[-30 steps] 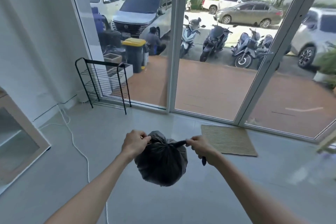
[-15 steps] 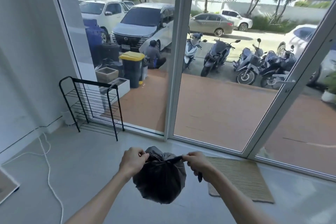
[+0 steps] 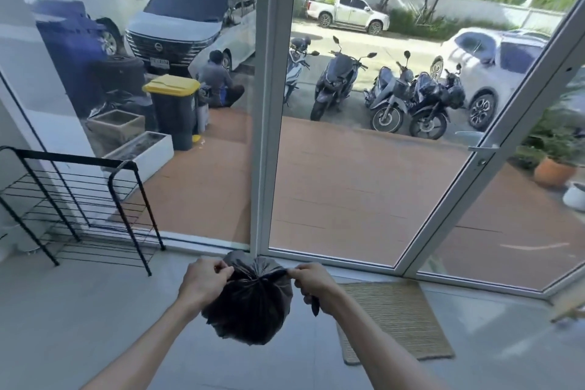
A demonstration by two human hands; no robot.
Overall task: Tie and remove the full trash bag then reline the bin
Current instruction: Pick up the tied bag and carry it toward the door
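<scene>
The knot on the trash bag (image 3: 250,304) is hidden between closed fingers (image 3: 221,272); both forearms and the wire rack (image 3: 79,199) run off-frame.

Wire rack (image 3: 76,209) left; woven mat (image 3: 395,323) right, by glass door (image 3: 348,168).

Two hands, left (image 3: 205,282) and right (image 3: 313,283) | one black trash bag (image 3: 250,310) | one woven doormat (image 3: 395,320) | one black wire rack (image 3: 79,203) | one yellow-lidded wheelie bin (image 3: 174,111) | four parked motorbikes (image 3: 335,79) | two rectangular planters (image 3: 115,123) | one seated person outside (image 3: 218,79)
</scene>
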